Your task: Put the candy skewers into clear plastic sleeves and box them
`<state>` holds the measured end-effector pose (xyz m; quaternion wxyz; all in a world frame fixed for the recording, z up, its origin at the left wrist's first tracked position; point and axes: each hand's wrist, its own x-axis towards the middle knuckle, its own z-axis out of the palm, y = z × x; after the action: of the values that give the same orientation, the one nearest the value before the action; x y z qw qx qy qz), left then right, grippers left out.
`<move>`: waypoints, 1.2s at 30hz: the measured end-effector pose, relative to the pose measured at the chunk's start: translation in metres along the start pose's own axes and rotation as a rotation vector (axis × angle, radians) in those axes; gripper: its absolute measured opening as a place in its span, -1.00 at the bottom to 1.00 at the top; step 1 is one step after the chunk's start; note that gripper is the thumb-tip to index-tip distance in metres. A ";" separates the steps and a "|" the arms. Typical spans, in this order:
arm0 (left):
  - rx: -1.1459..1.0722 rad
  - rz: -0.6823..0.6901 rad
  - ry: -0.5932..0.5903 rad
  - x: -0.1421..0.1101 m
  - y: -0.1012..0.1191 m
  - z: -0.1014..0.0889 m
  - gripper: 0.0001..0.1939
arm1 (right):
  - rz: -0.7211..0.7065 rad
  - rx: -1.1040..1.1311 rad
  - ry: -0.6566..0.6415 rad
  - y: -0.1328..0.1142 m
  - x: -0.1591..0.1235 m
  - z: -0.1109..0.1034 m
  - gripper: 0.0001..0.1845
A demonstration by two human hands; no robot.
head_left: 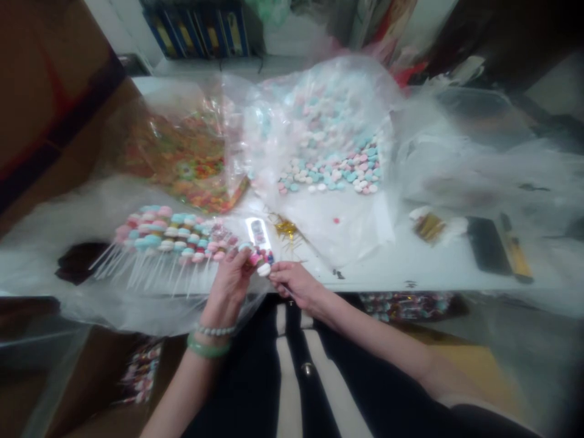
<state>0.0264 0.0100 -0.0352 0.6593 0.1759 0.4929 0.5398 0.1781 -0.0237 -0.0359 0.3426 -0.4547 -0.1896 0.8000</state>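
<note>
My left hand [233, 272], wearing a beaded bracelet and a green bangle, pinches a candy skewer [263, 269] near the table's front edge. Its end shows a white candy beside pink and dark wrapping; the rest is hidden by my fingers. My right hand [297, 283] is closed at the skewer's other side, its fingertips on what looks like the stick. To the left lies a row of finished-looking candy skewers [168, 234], pink, blue and white, with white sticks pointing forward. Gold twist ties [286, 229] lie just beyond my hands.
A large clear bag of pastel candies [333, 164] lies behind, with a bag of orange and green sweets [191, 164] to its left. At right are more gold ties [429, 226], a dark flat object [488, 245] and a yellow-handled knife [517, 252]. Boxes of skewers [141, 371] stand below.
</note>
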 end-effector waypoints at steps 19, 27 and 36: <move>-0.035 0.029 -0.063 0.004 0.014 0.001 -0.71 | -0.189 -0.197 0.051 0.003 -0.002 -0.002 -0.91; -0.209 -0.026 0.012 0.003 0.014 0.008 -0.88 | -0.900 -1.050 0.199 0.009 -0.017 -0.012 -0.79; -0.183 0.132 -0.022 -0.003 0.012 0.020 -0.70 | -0.802 -1.016 0.142 0.011 -0.014 -0.007 -0.82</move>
<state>0.0371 0.0174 -0.0160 0.6409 0.1531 0.4217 0.6229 0.1849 -0.0414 -0.0382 0.3685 -0.5057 -0.6762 0.3889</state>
